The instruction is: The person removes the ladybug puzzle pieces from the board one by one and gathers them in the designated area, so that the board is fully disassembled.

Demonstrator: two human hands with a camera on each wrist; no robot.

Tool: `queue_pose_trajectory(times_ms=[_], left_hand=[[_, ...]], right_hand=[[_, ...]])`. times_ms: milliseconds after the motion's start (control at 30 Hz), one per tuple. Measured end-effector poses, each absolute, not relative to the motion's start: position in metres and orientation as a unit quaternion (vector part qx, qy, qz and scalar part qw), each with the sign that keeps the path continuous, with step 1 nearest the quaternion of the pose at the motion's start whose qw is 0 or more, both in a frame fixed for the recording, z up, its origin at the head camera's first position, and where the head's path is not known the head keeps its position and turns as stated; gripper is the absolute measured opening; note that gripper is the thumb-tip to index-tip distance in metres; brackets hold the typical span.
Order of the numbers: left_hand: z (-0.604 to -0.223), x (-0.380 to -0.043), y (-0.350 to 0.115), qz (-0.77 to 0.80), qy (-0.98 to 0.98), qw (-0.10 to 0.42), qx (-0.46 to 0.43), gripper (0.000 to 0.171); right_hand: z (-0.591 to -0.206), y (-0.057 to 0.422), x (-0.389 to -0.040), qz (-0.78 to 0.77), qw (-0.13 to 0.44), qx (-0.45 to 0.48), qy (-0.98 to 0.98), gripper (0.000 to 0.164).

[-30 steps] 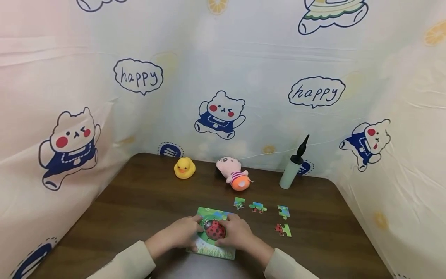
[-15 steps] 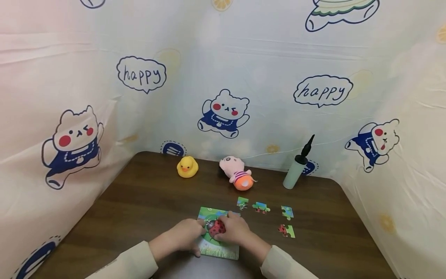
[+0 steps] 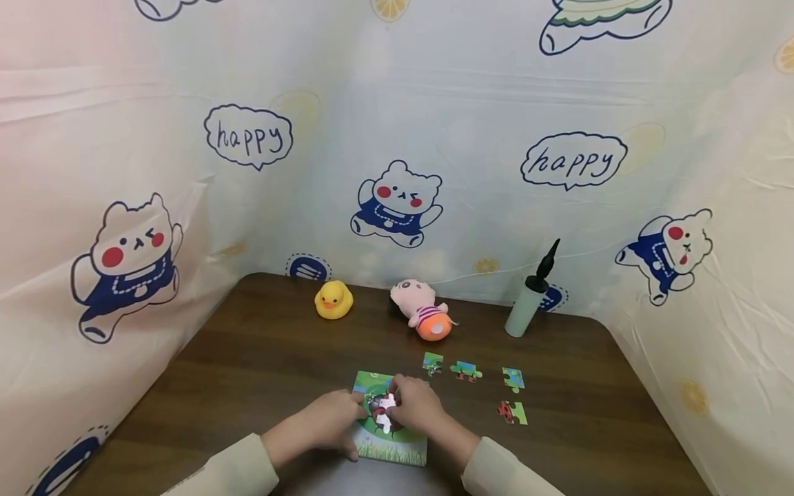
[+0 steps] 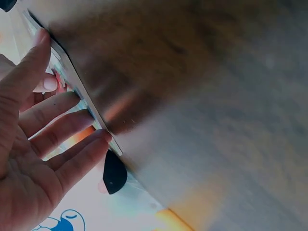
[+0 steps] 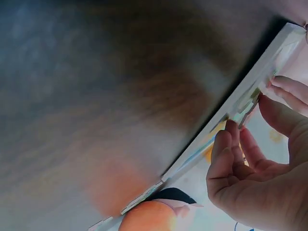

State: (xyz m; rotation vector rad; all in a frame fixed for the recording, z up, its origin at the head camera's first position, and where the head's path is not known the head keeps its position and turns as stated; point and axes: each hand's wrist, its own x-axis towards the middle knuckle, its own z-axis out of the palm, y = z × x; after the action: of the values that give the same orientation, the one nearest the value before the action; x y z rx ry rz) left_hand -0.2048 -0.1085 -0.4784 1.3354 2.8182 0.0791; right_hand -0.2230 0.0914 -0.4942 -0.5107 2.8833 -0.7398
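My left hand [image 3: 335, 417] rests straight-fingered on the puzzle board [image 3: 393, 452] at nine o'clock, while my right hand [image 3: 419, 406], at three, pinches a puzzle piece [image 5: 249, 113].

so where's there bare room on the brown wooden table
Bare on the brown wooden table: left, between its edge, yellow toy duck and left hand; right, between four colourful jigsaw pieces and its edge. Crowded: the green ladybird puzzle board, partly under that hand and the right hand.

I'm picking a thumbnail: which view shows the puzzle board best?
The head view: it shows the puzzle board from above, printed face visible though partly covered. Both wrist views catch it nearly edge-on.
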Motion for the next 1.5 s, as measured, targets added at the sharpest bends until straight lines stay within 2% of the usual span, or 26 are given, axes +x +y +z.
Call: queue_pose_trajectory(times_ms=[233,467,667,1000,1233,1333,1500], left_hand=[[-0.476,-0.205,-0.11,0.046,0.902,0.016,0.43,0.048],[-0.477,-0.195,-0.106,0.004,0.905,0.03,0.425,0.056],[-0.475,-0.186,-0.104,-0.025,0.904,0.044,0.425,0.045],[-0.476,-0.181,-0.096,-0.062,0.874,-0.015,0.482,0.037],[-0.477,-0.181,-0.093,-0.065,0.87,-0.04,0.488,0.021],[-0.476,-0.181,-0.092,-0.055,0.871,-0.038,0.487,0.018],[-0.474,-0.18,-0.094,-0.038,0.878,-0.007,0.477,0.026]], right_hand=[[-0.492,0.09,-0.226,-0.249,0.048,-0.175,0.951,0.024],[-0.49,0.091,-0.226,-0.251,0.041,-0.176,0.951,0.025],[-0.494,0.091,-0.224,-0.253,0.053,-0.169,0.951,0.023],[-0.495,0.091,-0.223,-0.259,0.052,-0.171,0.949,0.023],[-0.486,0.091,-0.223,-0.284,0.051,-0.179,0.941,0.023],[-0.48,0.093,-0.224,-0.297,0.041,-0.191,0.935,0.02],[-0.47,0.095,-0.224,-0.329,0.048,-0.209,0.92,0.015]])
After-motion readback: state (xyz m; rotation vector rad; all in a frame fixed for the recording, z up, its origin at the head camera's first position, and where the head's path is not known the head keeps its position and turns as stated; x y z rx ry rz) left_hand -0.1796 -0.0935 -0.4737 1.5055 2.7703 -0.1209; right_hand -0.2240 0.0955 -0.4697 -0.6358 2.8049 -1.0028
